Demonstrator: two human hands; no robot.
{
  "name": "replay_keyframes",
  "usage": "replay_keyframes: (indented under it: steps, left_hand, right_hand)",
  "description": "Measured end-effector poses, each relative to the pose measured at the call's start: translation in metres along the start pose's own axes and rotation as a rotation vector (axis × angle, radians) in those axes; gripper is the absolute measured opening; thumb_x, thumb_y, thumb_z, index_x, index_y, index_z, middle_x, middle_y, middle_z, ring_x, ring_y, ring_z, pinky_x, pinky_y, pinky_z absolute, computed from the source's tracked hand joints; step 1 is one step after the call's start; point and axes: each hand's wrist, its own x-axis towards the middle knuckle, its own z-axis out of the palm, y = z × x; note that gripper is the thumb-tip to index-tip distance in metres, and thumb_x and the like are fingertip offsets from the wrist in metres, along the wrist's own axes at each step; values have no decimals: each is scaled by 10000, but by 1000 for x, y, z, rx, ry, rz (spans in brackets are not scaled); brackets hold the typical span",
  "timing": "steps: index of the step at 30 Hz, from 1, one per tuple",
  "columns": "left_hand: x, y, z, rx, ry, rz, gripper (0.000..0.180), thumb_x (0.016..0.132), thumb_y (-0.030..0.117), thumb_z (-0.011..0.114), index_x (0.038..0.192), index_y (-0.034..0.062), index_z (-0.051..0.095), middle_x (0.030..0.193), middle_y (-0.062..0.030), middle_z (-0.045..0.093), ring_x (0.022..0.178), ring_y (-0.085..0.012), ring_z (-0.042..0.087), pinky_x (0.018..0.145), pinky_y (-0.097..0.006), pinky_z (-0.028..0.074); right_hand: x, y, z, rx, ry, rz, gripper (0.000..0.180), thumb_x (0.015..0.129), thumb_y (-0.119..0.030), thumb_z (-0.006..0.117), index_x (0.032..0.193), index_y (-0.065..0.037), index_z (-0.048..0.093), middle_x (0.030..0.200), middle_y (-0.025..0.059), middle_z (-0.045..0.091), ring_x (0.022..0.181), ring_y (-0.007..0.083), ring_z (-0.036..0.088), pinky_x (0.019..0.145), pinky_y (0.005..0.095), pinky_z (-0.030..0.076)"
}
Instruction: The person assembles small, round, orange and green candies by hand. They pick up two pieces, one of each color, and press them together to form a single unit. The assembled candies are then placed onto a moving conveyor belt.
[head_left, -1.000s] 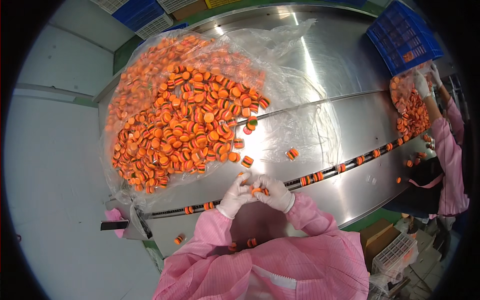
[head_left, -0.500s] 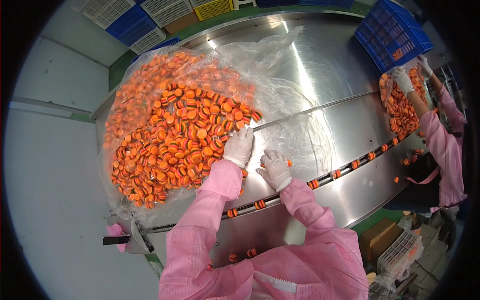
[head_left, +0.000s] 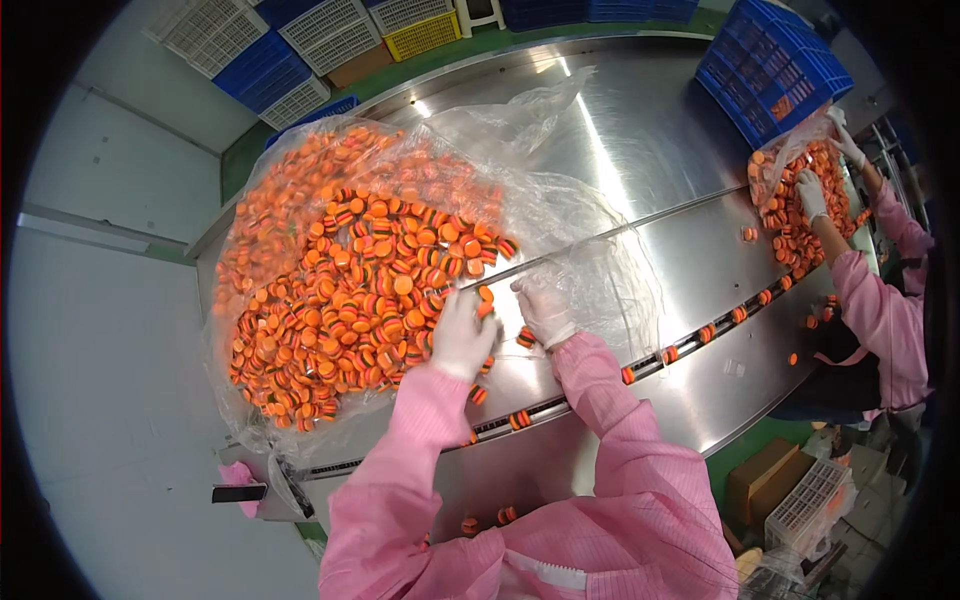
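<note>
My left hand (head_left: 463, 335), in a white glove, is at the right edge of a big heap of orange, striped burger-shaped sweets (head_left: 365, 300). Its fingers are apart, and one loose sweet (head_left: 486, 296) lies close by its fingertips. A short way to the right, my gloved right hand (head_left: 545, 308) is over the steel table, fingers loosely bent and slightly blurred, with no sweet visible in them. Just below its left side another sweet (head_left: 525, 337) sits on the metal. Clear plastic film (head_left: 590, 280) spreads from the heap beneath and beyond this hand.
A narrow conveyor track (head_left: 545, 408) carrying spaced sweets crosses the steel table (head_left: 680, 240) in front of me. On the right, a co-worker's gloved hand (head_left: 812, 195) touches a second heap (head_left: 785, 230) beside a tilted blue crate (head_left: 765, 75). More crates (head_left: 330, 40) stand behind the table.
My left hand has drawn back slightly toward me and left. My right hand has moved up and away from a sweet, its fingers less spread. The co-worker's near hand has lowered onto their heap.
</note>
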Motion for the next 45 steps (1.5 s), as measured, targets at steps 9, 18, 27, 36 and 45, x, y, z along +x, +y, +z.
replay_keyframes:
  steps: [9,18,27,36,45]
  left_hand:
    - [-125,-20,-36,-1064,-263,-696,312,766,-56,497,1071,5,530,910,-60,590,711,-117,565,624,-224,464]
    - [-136,-39,-39,-1108,-237,-724,324,789,-63,459,1103,-9,514,962,-89,600,760,-146,609,653,-233,502]
    - [-131,-32,-40,-1157,-259,-722,342,816,-36,467,1153,19,476,1007,-85,598,779,-125,606,666,-217,494]
    - [-133,-21,-53,-1171,-61,-720,291,830,-23,491,1121,-15,501,939,-94,602,747,-149,615,639,-228,501]
    - [-147,-23,-59,-1280,62,-621,307,824,-57,495,1131,-65,489,1029,-152,574,888,-182,601,764,-276,520]
  right_hand:
    - [20,-14,37,-5,-300,-20,225,770,-69,519,987,-42,575,873,167,555,845,327,542,751,395,435]
    - [30,-12,29,-82,-444,31,273,727,-134,594,966,-38,504,886,182,542,884,355,526,776,394,427]
    - [24,-2,15,-97,-405,78,238,717,-160,630,905,-49,535,868,189,561,810,349,557,726,396,448]
    - [-16,-90,-32,1035,-488,663,236,767,9,582,997,2,532,796,43,573,691,101,526,636,229,448]
    - [-50,-177,-39,954,-684,600,195,816,-16,579,1008,-9,543,731,24,578,641,62,541,548,187,414]
